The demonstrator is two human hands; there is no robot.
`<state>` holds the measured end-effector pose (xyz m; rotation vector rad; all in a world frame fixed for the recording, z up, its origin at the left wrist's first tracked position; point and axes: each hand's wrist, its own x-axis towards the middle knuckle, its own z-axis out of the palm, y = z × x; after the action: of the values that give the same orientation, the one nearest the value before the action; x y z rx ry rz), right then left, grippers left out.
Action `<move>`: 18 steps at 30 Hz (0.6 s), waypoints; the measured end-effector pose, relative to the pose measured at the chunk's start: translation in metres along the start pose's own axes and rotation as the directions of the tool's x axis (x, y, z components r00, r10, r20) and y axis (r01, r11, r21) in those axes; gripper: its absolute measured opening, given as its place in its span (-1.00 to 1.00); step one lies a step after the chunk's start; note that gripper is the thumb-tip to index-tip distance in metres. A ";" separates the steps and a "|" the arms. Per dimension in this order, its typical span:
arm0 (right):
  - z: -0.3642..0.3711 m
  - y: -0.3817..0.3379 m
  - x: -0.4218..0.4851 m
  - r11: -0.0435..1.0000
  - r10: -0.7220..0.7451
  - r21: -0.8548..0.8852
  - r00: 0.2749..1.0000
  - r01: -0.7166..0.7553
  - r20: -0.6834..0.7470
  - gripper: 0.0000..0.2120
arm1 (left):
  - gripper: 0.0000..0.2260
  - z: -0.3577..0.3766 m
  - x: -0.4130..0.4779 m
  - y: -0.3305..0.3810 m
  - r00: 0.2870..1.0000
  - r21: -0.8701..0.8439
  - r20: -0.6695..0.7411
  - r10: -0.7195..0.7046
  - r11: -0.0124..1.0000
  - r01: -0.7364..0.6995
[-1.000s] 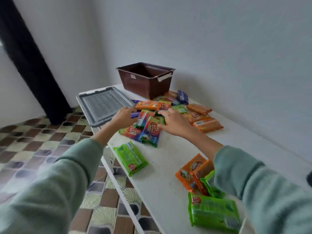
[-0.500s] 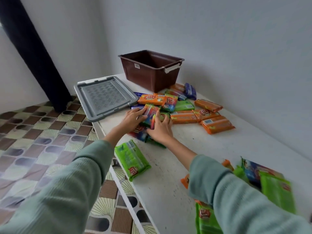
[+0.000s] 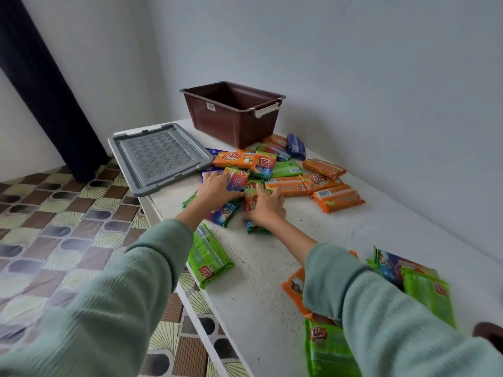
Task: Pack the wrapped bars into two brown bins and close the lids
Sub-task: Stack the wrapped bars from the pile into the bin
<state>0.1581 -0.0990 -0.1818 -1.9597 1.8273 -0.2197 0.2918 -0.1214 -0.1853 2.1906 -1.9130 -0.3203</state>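
Observation:
An open brown bin [image 3: 233, 115] stands at the far end of the white table [image 3: 272, 281], its grey lid [image 3: 159, 157] lying flat to the left. Several wrapped bars in orange, green and blue lie heaped in front of the bin [image 3: 288, 172]. My left hand [image 3: 215, 186] presses on a multicoloured bar [image 3: 236, 178] at the heap's near edge. My right hand [image 3: 265, 206] grips a green and orange bar [image 3: 251, 198] beside it. Both hands squeeze a small bundle of bars together.
A green bar [image 3: 209, 257] lies alone near the table's left edge. More green and orange bars [image 3: 424, 284] lie under my right sleeve at the near right. A dark brown edge [image 3: 488, 331] shows at the far right. Tiled floor [image 3: 54, 227] is left of the table.
My hands have stayed on the same bundle of bars, drawing it closer together. The view has shifted slightly, so the bin and lid sit a little higher and farther right.

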 end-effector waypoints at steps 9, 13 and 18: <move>-0.002 0.017 0.000 0.999 -0.041 -0.037 0.999 0.040 -0.025 -0.26 | -0.25 -0.011 0.003 0.002 0.985 0.012 0.170 -0.003 1.000 0.001; -0.013 0.021 0.003 0.998 -0.048 -0.040 0.999 0.048 -0.008 -0.24 | -0.35 -0.007 -0.004 0.006 1.000 -0.007 -0.031 -0.005 1.000 0.004; -0.051 0.033 -0.002 0.994 -0.082 -0.083 0.994 0.076 -0.075 -0.22 | -0.44 -0.027 -0.007 0.031 0.994 -0.045 -0.111 0.023 0.999 -0.028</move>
<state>0.1067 -0.1087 -0.1501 -2.1085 1.8346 -0.2549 0.2701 -0.1177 -0.1497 2.1064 -1.8540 -0.2322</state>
